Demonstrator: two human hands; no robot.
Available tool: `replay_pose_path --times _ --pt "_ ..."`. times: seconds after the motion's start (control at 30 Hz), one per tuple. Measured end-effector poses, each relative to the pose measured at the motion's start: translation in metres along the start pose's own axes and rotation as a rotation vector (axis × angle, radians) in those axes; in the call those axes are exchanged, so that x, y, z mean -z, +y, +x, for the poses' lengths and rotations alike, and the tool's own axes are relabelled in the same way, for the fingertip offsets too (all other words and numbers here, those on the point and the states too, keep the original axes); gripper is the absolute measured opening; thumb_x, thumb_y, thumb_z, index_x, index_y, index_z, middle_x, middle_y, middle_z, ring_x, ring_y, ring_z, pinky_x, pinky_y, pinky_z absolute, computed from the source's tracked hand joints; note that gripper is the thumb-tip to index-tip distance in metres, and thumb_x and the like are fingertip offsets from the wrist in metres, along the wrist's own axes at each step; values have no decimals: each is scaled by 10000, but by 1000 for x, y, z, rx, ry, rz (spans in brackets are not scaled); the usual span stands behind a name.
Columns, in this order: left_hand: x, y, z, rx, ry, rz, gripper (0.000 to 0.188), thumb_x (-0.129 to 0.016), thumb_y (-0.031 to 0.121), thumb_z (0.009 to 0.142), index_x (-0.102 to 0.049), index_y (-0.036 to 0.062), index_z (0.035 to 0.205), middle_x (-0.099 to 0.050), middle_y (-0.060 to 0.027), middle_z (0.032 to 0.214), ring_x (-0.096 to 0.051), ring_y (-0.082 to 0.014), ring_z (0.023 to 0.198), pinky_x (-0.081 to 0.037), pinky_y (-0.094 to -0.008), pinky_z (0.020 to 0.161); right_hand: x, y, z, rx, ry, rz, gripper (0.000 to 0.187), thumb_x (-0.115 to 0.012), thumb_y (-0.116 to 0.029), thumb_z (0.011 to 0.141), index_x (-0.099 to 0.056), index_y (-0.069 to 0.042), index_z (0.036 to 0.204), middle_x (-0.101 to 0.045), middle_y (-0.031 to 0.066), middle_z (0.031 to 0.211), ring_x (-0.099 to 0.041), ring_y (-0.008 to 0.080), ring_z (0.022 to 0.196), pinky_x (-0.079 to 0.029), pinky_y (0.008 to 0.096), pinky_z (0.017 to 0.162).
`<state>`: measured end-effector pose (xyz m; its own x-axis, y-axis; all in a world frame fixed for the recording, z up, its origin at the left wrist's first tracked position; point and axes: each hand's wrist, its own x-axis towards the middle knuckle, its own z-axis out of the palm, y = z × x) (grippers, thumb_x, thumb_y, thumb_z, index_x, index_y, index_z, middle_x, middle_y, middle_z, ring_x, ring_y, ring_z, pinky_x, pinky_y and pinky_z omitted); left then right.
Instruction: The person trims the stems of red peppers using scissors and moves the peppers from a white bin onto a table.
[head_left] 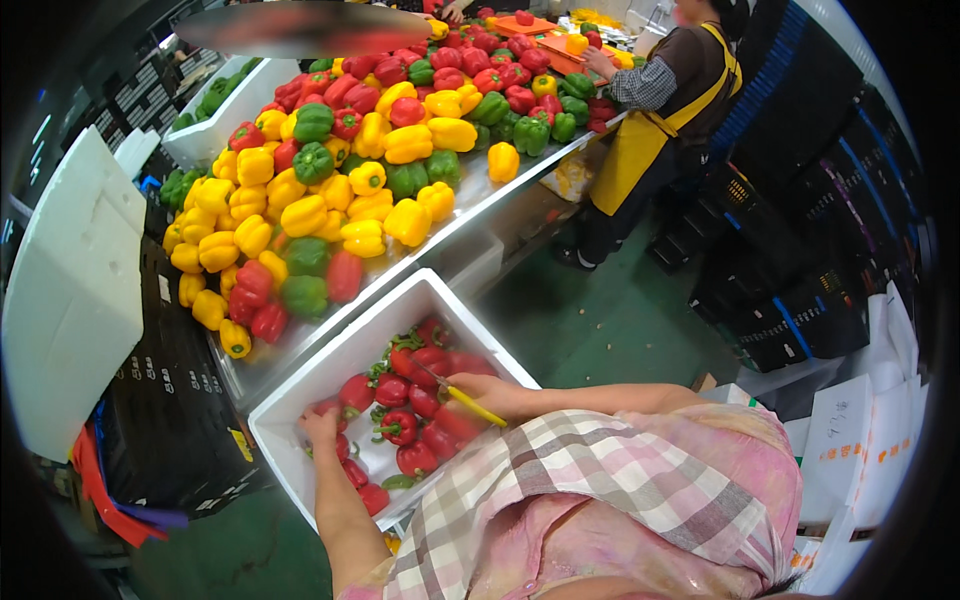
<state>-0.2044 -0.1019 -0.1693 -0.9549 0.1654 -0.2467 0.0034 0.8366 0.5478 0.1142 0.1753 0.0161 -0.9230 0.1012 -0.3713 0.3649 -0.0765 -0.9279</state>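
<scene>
Below me is a white foam box [375,311] with red bell peppers [398,427] in it, several with green stems. Inside its left wall, my left hand [320,428] has its fingers curled around a red bell pepper [326,406], partly hidden by the hand. Over the box's right side, my right hand [490,396] is closed on yellow-handled snips [474,406]. Their thin metal blade points toward the peppers in the middle, and only one handle shows clearly. A small green piece [398,482] lies at the box's near end.
A metal table [470,205] beyond the box bears a heap of yellow, red and green bell peppers [330,190]. Black crates [180,400] and a white foam lid [75,300] stand left. At the far right, a person in a yellow apron [640,160] works at the table.
</scene>
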Motion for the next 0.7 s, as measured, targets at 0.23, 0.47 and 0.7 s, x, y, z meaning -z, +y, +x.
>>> replay_pose_path --times 0.23,0.47,0.7 --pt "4 46 -19 227 -19 137 780 -807 452 704 -516 27 1290 -502 -233 1361 -491 -403 1267 -410 -502 1068 10 16 -17 -3 153 31 465 -687 -333 946 -495 -74 1281 -568 31 874 -568 113 739 -488 295 653" --pt "22 55 -49 93 65 551 868 -798 525 680 -502 42 1337 -613 -208 1280 -554 -399 1232 -443 -481 1049 8 13 -18 13 125 117 477 -666 -292 966 -461 -43 1318 -575 33 916 -553 121 748 -477 285 645" --pt "31 26 -38 9 -7 417 708 -779 428 672 -622 100 1279 -647 -208 1225 -608 -383 1165 -478 -474 1015 0 9 -12 41 73 97 423 -670 -265 965 -487 -50 1280 -571 27 931 -531 95 784 -458 265 682"
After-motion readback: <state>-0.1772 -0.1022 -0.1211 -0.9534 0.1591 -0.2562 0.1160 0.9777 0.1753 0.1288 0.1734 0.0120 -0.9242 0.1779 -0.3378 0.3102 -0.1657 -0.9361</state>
